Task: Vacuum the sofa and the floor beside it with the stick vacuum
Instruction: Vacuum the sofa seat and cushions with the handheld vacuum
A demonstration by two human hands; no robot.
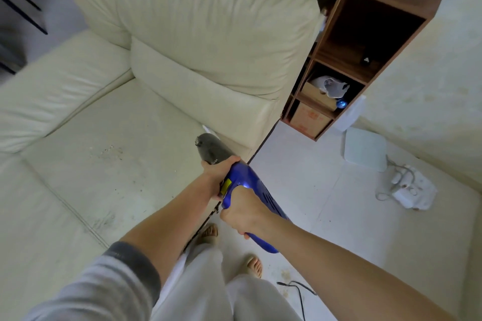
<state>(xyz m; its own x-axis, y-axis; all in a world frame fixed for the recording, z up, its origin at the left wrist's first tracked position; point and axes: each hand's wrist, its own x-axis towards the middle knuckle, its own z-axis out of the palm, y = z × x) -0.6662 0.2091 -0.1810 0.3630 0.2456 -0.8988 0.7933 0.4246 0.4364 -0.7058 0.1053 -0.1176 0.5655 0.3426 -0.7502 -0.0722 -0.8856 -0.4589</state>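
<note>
Clearly the sofa (109, 154) is soft and will give under pressure, its seat cushion dotted with crumbs (108, 151), while the stick vacuum (247, 190), held over the seat's right edge, looks rigid, smooth-shelled and fairly light, best gripped at body and handle. The left hand (217, 177) reaches forward, fingers curled around the joint where grey dust cup meets blue body. The right hand (243, 212) sits just behind, fist wrapped tight on the blue handle, forearm stretched out above the floor (326, 216).
</note>
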